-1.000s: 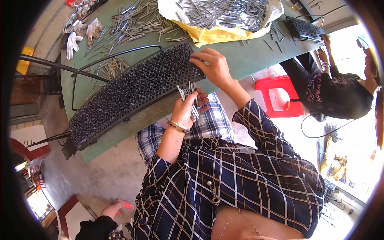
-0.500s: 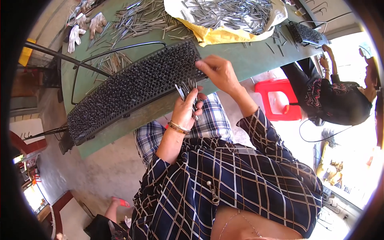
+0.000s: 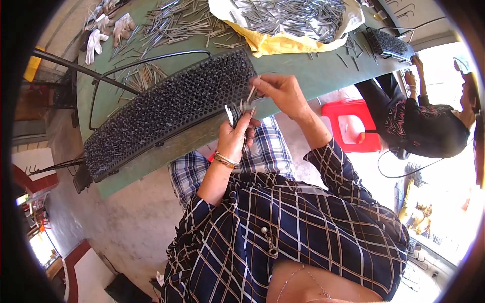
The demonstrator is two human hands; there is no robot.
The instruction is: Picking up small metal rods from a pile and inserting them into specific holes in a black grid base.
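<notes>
A bundle of thin metal rods (image 3: 233,115) is gripped in my left hand (image 3: 234,137), just off the near edge of the table. My right hand (image 3: 286,97) is above and to the right of it, thumb and fingers pinching a metal rod (image 3: 251,94) near the right end of a long black rack (image 3: 172,107). That rack is slightly curved and full of small round holes. Dark, shiny pieces fill most of its holes; a strip along the near edge and right end shows bare holes.
Loose rods (image 3: 174,25) lie scattered over the green table (image 3: 298,70). A yellow-edged white sack (image 3: 283,44) holds a heap of them. White gloves (image 3: 94,46) lie at the far left. At the right, another person (image 3: 429,121) works at a smaller black rack (image 3: 388,44) beside a red stool (image 3: 348,126).
My right hand has drawn slightly back from the rack's right end, and a rod now shows between its fingers. My left hand stays nearly in place with the bundle.
</notes>
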